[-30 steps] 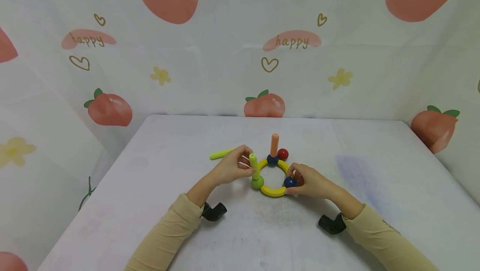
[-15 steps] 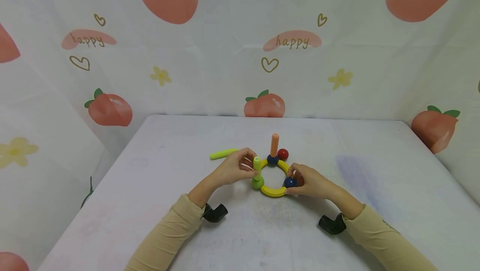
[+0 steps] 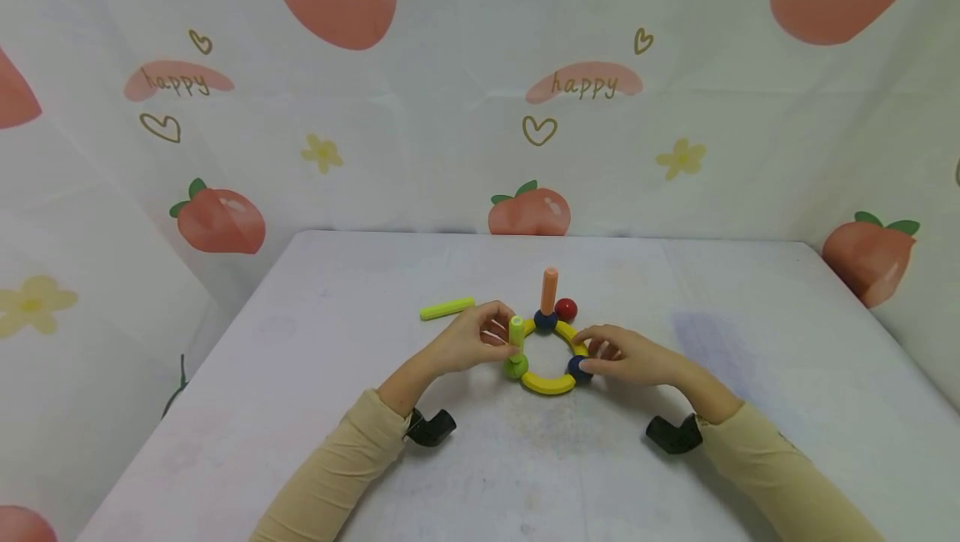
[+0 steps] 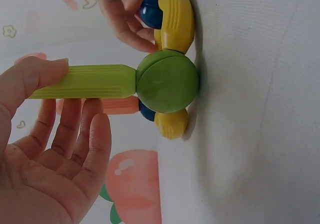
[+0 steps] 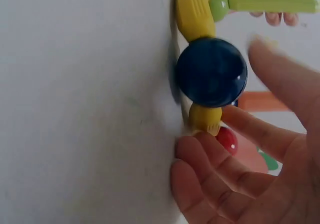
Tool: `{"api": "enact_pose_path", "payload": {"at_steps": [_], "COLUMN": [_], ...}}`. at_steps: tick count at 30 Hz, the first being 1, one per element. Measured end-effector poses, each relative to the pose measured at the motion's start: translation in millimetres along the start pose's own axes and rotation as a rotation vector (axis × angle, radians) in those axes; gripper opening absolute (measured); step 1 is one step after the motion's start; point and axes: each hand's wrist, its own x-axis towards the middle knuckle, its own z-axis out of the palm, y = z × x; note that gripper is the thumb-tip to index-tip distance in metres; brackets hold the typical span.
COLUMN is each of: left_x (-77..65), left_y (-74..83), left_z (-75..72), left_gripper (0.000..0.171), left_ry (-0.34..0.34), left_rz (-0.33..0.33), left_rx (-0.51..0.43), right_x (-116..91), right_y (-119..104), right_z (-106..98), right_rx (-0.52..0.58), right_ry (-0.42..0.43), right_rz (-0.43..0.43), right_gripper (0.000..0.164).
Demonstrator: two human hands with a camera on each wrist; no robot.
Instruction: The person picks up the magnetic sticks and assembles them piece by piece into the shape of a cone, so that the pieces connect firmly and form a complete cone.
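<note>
On the table lies a ring of yellow curved rods (image 3: 547, 384) joined by balls. At its left, my left hand (image 3: 474, 340) pinches an upright yellow-green rod (image 4: 100, 81) between thumb and fingers. The rod's lower end meets a green ball (image 4: 169, 81). My right hand (image 3: 636, 358) is at the ring's right side, beside a dark blue ball (image 5: 212, 73). In the right wrist view its thumb stands off that ball, and its loose fingers are near a yellow curved rod (image 5: 205, 116). An orange rod (image 3: 550, 290) stands on another blue ball (image 3: 546, 321) at the back.
A red ball (image 3: 566, 308) sits just behind the ring, next to the back blue ball. Another yellow-green rod (image 3: 447, 308) lies flat behind my left hand. The white table's far edge meets a peach-printed cloth (image 3: 420, 150).
The yellow-green rod, leaning left before, is now more upright as my left hand shifted slightly right. My right hand has loosened from the blue ball and moved a little right.
</note>
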Motion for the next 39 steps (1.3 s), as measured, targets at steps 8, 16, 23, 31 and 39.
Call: {"api": "enact_pose_path", "payload": {"at_steps": [8,16,23,31,39], "left_x": [0.4,0.6,0.3,0.3,-3.2], "left_y": [-2.1,-4.3,-7.4,-10.9,-18.3], "left_z": [1.5,0.0,-4.0,-9.6,-26.7], "left_gripper": [0.031,0.029,0.029,0.03,0.034], "left_ry": [-0.017,-0.023,0.002,0.012,0.019], "left_rz": [-0.058,-0.048,-0.048,-0.061,-0.088], "left_rx": [0.024,0.035,0.044,0.051,0.08], "right_x": [6.5,7.8,6.2,3.6,1.9], "right_y": [3.1,3.2,3.0,0.6,-2.2], "right_z": [-0.8,-1.7,1.9,8.4,10.8], "right_rx": [-0.034,-0.04,0.009,0.042,0.044], "right_ry": [0.039,0.032,0.027,0.045,0.042], "right_rz": [0.007,-0.015,-0.024,-0.046,-0.062], "right_gripper": [0.031,0.029,0.027,0.022,0.025]}}
